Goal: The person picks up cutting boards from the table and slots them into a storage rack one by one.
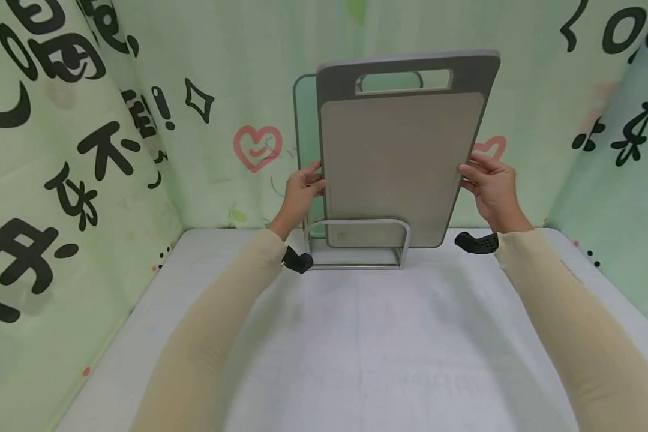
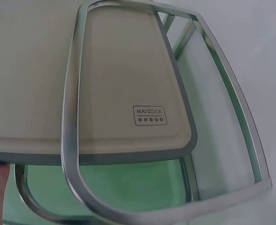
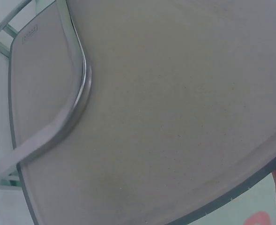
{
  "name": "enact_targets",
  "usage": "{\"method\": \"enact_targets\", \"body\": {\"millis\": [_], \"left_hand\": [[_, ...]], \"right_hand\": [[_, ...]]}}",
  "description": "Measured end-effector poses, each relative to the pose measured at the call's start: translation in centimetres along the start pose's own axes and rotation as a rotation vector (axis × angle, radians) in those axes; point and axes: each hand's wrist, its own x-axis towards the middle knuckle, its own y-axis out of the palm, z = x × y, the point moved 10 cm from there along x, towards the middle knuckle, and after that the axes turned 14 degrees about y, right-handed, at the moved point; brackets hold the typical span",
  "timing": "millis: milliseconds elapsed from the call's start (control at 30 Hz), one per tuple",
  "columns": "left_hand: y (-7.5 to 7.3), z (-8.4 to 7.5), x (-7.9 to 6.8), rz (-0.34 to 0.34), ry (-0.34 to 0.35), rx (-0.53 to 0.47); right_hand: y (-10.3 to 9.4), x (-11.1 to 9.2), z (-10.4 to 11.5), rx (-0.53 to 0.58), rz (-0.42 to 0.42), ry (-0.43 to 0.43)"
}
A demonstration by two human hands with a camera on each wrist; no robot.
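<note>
A beige chopping board (image 1: 399, 162) with a grey rim and a slot handle stands upright, slightly tilted, in a metal rack (image 1: 356, 221). Its lower right part reaches past the rack's right side. My left hand (image 1: 301, 195) holds the board's left edge, fingers at the rim. On the opposite edge, my right hand (image 1: 491, 186) pinches the rim between thumb and fingers. Behind it is a second, greenish board (image 1: 305, 120) with a dark rim, mostly hidden. In the left wrist view, a printed label (image 2: 150, 116) shows near the beige board's lower corner, behind the rack's front bar.
The rack stands near the back of a white table (image 1: 356, 336). Green curtains (image 1: 205, 174) with black lettering and red hearts hang behind and at both sides. A black wrist device (image 1: 298, 260) shows at the left cuff and another (image 1: 476, 243) at the right cuff.
</note>
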Motion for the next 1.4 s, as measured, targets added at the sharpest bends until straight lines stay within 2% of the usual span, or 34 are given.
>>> {"method": "enact_targets", "body": {"millis": [200,400,733,1000,1400], "left_hand": [[-1.6,0.2,-0.3,0.002,-0.036,0.008],[-3.3,0.4,-0.5,-0.009,-0.056,0.043],[-5.2,0.4,-0.6,-0.028,-0.038,0.043],[-6.0,0.7,-1.0,-0.022,-0.051,0.024],[-6.4,0.6,-1.0,-0.032,-0.047,0.005]], "right_hand": [[1.1,0.5,-1.0,0.002,0.002,0.008],[2.6,0.8,-1.7,0.017,0.050,-0.003],[4.2,1.5,-3.1,0.042,0.068,0.051],[4.1,1.8,-4.1,-0.053,-0.019,0.090],[4.3,1.9,-4.4,-0.104,-0.057,0.105]]}}
